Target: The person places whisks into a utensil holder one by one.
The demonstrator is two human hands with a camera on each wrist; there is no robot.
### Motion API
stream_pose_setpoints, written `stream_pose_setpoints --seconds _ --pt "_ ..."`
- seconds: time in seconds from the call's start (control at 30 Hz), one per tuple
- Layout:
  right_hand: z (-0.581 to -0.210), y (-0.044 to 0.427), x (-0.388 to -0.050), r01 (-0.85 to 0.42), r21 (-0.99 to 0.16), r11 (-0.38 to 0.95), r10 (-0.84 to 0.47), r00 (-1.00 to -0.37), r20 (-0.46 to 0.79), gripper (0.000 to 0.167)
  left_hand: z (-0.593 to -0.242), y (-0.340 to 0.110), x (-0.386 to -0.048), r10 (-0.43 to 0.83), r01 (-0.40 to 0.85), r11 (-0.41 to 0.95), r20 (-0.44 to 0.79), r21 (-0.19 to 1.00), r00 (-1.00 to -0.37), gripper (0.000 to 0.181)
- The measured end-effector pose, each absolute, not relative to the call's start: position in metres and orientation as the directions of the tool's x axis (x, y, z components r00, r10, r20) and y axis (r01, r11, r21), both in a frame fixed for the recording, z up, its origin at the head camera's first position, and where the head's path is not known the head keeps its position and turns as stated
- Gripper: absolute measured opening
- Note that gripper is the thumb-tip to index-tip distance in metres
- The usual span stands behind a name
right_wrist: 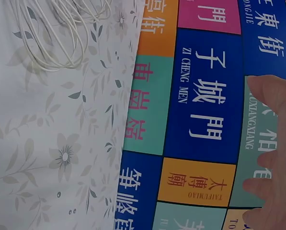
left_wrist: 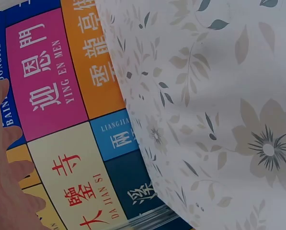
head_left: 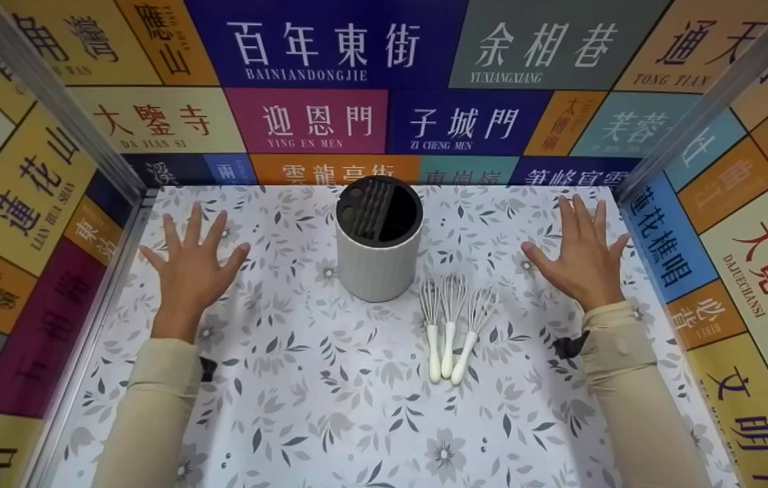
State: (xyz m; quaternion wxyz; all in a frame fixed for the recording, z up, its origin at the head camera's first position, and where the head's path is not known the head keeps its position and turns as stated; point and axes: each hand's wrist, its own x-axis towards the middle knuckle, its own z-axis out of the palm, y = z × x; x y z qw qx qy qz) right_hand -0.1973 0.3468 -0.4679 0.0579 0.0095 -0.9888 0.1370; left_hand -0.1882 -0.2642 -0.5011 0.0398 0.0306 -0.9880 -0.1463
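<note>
Left hand (head_left: 190,271): we spread it wide.
Right hand (head_left: 581,263): spread likewise, well apart.
Whisks (head_left: 450,333): three, near the canister (head_left: 378,271).

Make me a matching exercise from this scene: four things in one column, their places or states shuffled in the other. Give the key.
1. Round container
2. Three whisks
3. Left hand
4. Right hand

A. Fingers spread, right of the container
B. Upright, black on top
C. Fingers spread, left of the container
D. Lying close together, pale handles toward the person

Pairs: 1-B, 2-D, 3-C, 4-A
</note>
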Motion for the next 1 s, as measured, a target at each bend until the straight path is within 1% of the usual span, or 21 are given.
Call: stream_pose_setpoints --seconds 0.13,0.23,0.4,0.5,0.6,0.8,0.93,1.0 --pt "-0.468 0.347 -0.193 -0.032 -0.272 0.962 -0.001 -0.993 0.114 0.105 -0.504 -0.260 -0.186 -0.064 -0.035 0.953 0.085 0.302 -0.994 0.084" --pt "-0.470 0.346 -0.189 -0.026 -0.281 0.959 0.005 -0.994 0.110 0.105 -0.507 -0.256 -0.184 -0.056 -0.021 0.943 0.097 0.332 -0.994 0.083" --pt "-0.475 0.344 -0.179 -0.017 -0.314 0.949 0.007 -0.997 0.073 0.105 -0.511 -0.244 -0.176 -0.056 -0.017 0.908 0.083 0.418 -0.995 0.083" --pt "-0.480 0.340 -0.170 -0.015 -0.363 0.932 0.005 -0.998 0.056 0.103 -0.513 -0.234 -0.172 -0.057 -0.018 0.872 0.066 0.489 -0.996 0.080" --pt "-0.487 0.335 -0.161 -0.007 -0.423 0.906 0.011 -0.999 0.039 0.101 -0.516 -0.222 -0.171 -0.047 0.005 0.815 0.075 0.579 -0.996 0.075" --pt "-0.506 0.323 -0.145 0.002 -0.528 0.849 0.005 -1.000 0.004 0.097 -0.513 -0.192 -0.176 -0.019 0.084 0.634 0.124 0.768 -0.992 0.064" --pt "-0.520 0.313 -0.138 0.028 -0.584 0.811 0.004 -0.999 -0.043 0.092 -0.503 -0.171 -0.182 -0.038 0.073 0.540 0.111 0.839 -0.993 0.062" --pt "-0.527 0.308 -0.136 0.064 -0.607 0.792 0.016 -0.996 -0.084 0.090 -0.497 -0.160 -0.186 -0.057 0.060 0.497 0.102 0.866 -0.993 0.060"
